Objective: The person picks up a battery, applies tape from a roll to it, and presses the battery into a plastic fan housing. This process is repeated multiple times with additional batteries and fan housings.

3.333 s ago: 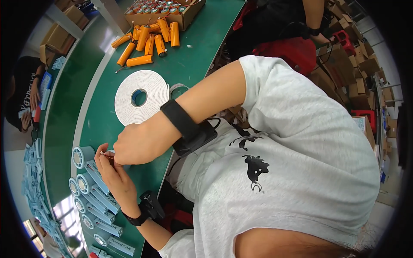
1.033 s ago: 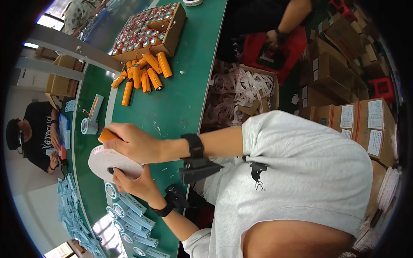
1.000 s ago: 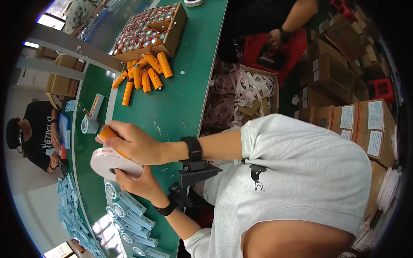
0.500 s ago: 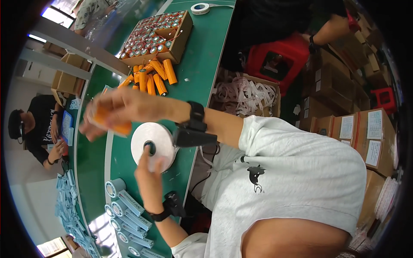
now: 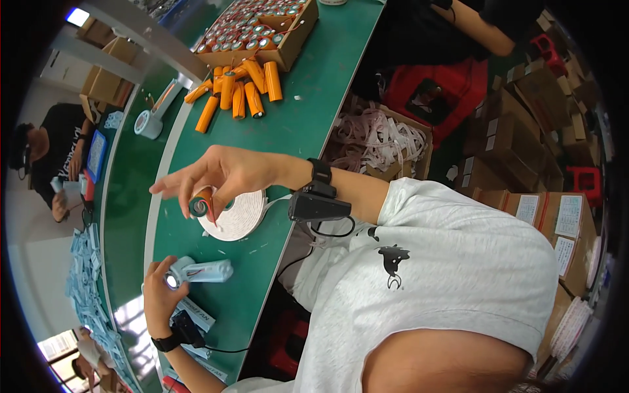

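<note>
My right hand (image 5: 229, 171) grips an orange cylindrical battery (image 5: 198, 203) between thumb and fingers, with its dark end showing and thin red wires hanging from it. Just below the hand lies a wide white roll of tape (image 5: 244, 221), partly hidden by hand and battery. My left hand (image 5: 160, 296) is closed around the round head of a light-blue fan housing (image 5: 208, 272); the handle extends rightward over the green bench, with reddish wire visible in it. More light-blue fan housings (image 5: 196, 314) lie beside my left wrist.
Loose orange batteries (image 5: 239, 98) lie before a cardboard box (image 5: 288, 59) packed with wired cells. Another blue fan housing (image 5: 149, 123) lies at the far side. Blue parts are heaped (image 5: 85, 281) on the left, near a seated person (image 5: 56, 150). A red stool (image 5: 452, 92) stands beyond the bench (image 5: 314, 98).
My left hand has left the tape roll and moved down-left, taking hold of a fan housing. My right hand, still holding the battery, has come rightward and lower.
</note>
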`<state>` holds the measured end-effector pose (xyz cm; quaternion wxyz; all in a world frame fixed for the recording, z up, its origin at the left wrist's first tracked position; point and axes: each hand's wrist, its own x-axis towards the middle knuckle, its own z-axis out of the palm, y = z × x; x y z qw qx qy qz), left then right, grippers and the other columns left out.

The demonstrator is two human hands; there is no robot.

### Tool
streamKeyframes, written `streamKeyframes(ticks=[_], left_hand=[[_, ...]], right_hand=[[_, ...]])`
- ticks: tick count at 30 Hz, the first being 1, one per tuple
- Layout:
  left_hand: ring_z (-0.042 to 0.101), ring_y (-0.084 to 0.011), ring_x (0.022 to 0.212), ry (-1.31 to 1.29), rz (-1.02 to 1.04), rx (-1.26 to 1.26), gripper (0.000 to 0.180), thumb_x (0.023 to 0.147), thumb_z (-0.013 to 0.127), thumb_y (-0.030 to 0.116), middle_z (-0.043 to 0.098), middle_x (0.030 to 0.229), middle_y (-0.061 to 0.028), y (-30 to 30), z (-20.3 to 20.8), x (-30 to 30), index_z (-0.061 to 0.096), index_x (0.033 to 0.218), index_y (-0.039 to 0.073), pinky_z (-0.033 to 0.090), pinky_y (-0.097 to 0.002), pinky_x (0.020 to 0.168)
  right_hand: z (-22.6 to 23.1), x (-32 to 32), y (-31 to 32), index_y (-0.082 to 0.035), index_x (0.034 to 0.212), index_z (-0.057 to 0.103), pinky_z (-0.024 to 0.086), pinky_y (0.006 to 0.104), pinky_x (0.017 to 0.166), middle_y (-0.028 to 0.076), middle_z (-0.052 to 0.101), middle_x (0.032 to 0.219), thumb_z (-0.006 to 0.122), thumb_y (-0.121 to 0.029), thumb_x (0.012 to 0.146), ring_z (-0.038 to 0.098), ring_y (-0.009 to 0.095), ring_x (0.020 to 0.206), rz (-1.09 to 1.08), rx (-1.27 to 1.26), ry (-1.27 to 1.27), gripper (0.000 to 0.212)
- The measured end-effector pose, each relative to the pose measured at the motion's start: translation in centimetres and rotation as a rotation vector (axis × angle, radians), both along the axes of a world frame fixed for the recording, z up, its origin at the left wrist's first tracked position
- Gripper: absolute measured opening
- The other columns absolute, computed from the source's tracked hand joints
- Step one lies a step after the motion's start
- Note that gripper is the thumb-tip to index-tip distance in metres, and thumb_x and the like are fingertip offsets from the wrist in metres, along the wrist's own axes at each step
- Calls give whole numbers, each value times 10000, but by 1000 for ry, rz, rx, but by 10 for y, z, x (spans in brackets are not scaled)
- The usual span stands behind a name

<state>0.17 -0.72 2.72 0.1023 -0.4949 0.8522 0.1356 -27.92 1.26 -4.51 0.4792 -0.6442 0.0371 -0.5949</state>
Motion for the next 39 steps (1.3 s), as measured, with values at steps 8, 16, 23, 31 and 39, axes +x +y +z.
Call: streamKeyframes(ticks=[8, 16, 23, 31, 39], left_hand=[[507, -306, 1015, 387, -140, -154, 411, 642, 661, -9, 517, 1121, -134, 29, -35, 11, 592, 1044, 46, 402, -358, 832], [439, -351, 1097, 314, -335, -308, 319, 646, 695, 64, 519, 1119, -96, 35, -46, 22, 611, 953, 47, 384, -436, 880], [429, -350, 1104, 319, -291, -372, 278, 657, 693, 75, 523, 1100, -90, 35, -55, 19, 606, 918, 44, 365, -458, 896], [439, -349, 1078, 397, -412, -521, 240, 688, 655, 52, 517, 1094, -84, 34, -66, 19, 582, 916, 35, 371, -461, 869], [504, -250, 918, 570, -199, -301, 126, 770, 527, -20, 531, 1041, -101, 33, -66, 21, 534, 895, -8, 397, -325, 799]], right_hand=[[21, 21, 19, -87, 1001, 634, 479, 245, 701, 49, 612, 890, 692, 4, 605, 569, 129, 782, -233, 128, 357, 411], [16, 70, 26, -27, 863, 619, 465, 268, 596, 53, 585, 742, 668, 7, 600, 563, 145, 671, -227, 129, 361, 270], [12, 87, 28, 3, 747, 561, 450, 281, 574, 79, 559, 727, 627, 18, 618, 563, 193, 671, -335, 67, 480, 145], [1, 91, 37, 21, 752, 554, 448, 342, 566, 123, 550, 670, 593, -3, 628, 565, 282, 635, -403, -56, 495, 133], [16, 93, 37, 20, 732, 525, 468, 368, 591, 160, 549, 747, 585, -3, 680, 583, 303, 705, -436, -257, 975, 83]])
